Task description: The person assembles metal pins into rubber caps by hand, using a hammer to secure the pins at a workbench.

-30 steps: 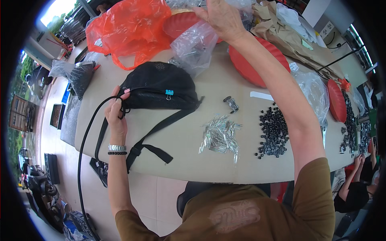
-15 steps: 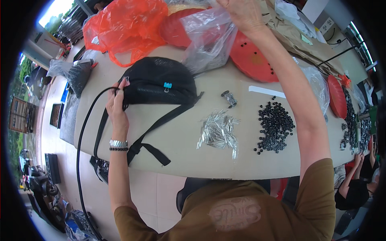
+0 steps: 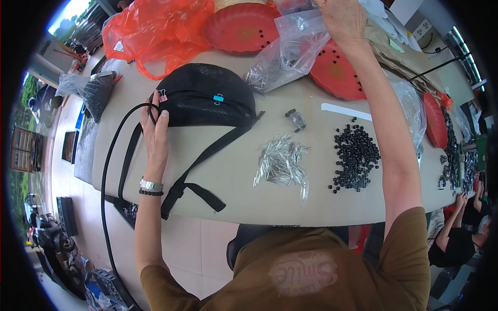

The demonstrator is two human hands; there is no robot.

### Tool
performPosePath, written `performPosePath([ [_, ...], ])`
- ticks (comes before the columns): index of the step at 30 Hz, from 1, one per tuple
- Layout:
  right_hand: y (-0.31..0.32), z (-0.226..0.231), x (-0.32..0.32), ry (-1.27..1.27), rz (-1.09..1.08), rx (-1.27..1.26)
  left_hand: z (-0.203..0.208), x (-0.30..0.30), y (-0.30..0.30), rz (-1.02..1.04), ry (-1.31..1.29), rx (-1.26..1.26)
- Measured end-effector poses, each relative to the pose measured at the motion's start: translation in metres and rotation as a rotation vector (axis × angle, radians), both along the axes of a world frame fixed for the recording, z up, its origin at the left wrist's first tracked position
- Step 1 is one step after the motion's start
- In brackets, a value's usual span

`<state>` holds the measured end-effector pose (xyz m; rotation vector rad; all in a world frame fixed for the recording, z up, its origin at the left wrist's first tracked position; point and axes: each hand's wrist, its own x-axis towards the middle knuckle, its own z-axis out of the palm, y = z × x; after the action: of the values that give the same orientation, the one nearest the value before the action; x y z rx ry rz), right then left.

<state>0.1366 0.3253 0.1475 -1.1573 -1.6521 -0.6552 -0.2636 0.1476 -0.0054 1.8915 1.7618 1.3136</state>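
At the left end of a black waist bag [image 3: 207, 85], my left hand [image 3: 156, 124] has the bag's edge between thumb and fingers, close to a pink binder clip [image 3: 163, 95]. A blue binder clip [image 3: 218, 99] sits on the bag's front. A black cable [image 3: 105, 171] loops up to my left fingers. My right hand [image 3: 346, 23] reaches to the top edge of the view, its fingertips partly cut off. Just below it, a clear plastic bag [image 3: 293, 54] with small pieces inside leans over a red plate [image 3: 337, 78]. Whether my right fingers hold this plastic cannot be seen.
On the table lie a pile of thin clear sticks [image 3: 282, 160], a heap of small black pieces [image 3: 355, 158], a small clear-and-black item [image 3: 295, 120] and a white strip [image 3: 346, 111]. An orange-red plastic bag [image 3: 161, 33] and another red plate [image 3: 241, 28] stand at the back.
My right hand has shifted right, and the clear plastic bag has swung right, uncovering the far red plate. My left hand remains at the waist bag's end, slightly higher.
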Motion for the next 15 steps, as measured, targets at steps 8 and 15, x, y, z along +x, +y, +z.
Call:
performPosePath([
  [8,-0.061,0.016,-0.008,0.197,0.194,-0.243,0.010,0.016,0.014,-0.044,-0.037,0.084],
  [15,-0.164,0.015,0.018,0.126,0.234,-0.146,0.020,0.017,-0.033,0.095,0.254,-0.109],
])
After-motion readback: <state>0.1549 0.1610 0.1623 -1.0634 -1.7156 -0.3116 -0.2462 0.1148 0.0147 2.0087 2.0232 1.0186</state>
